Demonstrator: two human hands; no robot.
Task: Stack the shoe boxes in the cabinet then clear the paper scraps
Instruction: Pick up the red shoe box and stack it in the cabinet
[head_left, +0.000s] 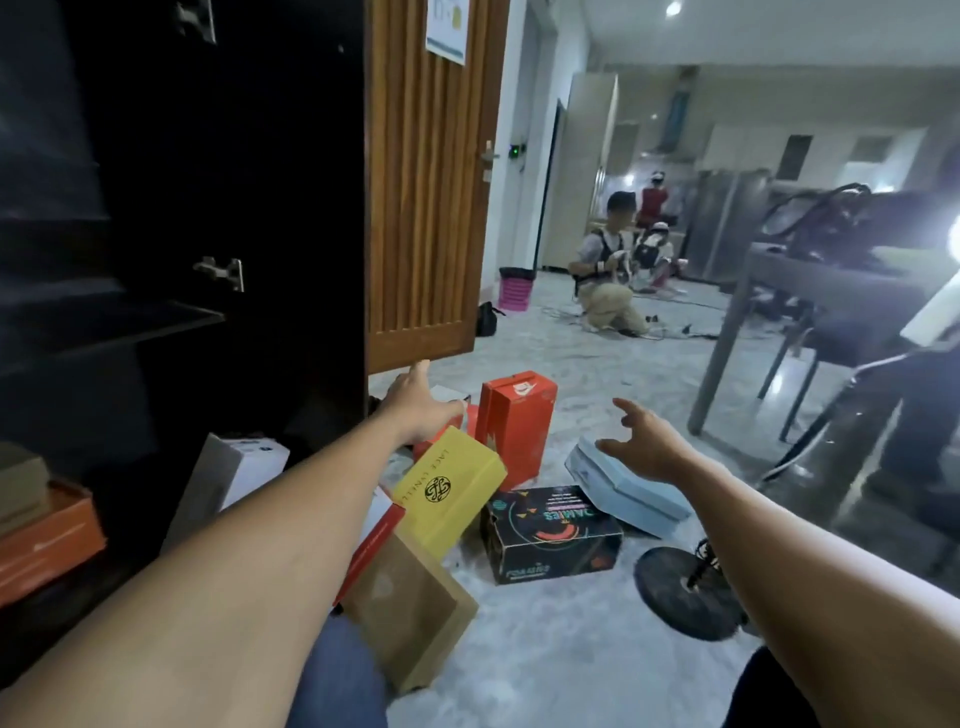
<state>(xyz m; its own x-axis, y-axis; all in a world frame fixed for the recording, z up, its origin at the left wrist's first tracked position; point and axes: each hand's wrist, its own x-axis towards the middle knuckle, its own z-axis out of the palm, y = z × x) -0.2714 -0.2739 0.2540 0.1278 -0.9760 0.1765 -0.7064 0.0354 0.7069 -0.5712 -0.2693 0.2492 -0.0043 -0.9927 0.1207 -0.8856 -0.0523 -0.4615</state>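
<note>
Neither hand grips anything — the left hand (415, 402) and right hand (641, 441) reach forward with fingers spread. Below them on the floor (545, 649) lie the shoe boxes: yellow box (449, 491), orange box (517, 426), black box (553, 532), pale blue box (626, 493) — the dark cabinet (182, 208) stands open at left.

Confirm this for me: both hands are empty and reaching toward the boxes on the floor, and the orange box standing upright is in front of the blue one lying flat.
Not quite. In the head view the orange box stands upright, but the blue box lies to its right, tilted, not flat. The left hand and right hand are indeed empty, reaching toward the boxes on the floor.
</note>
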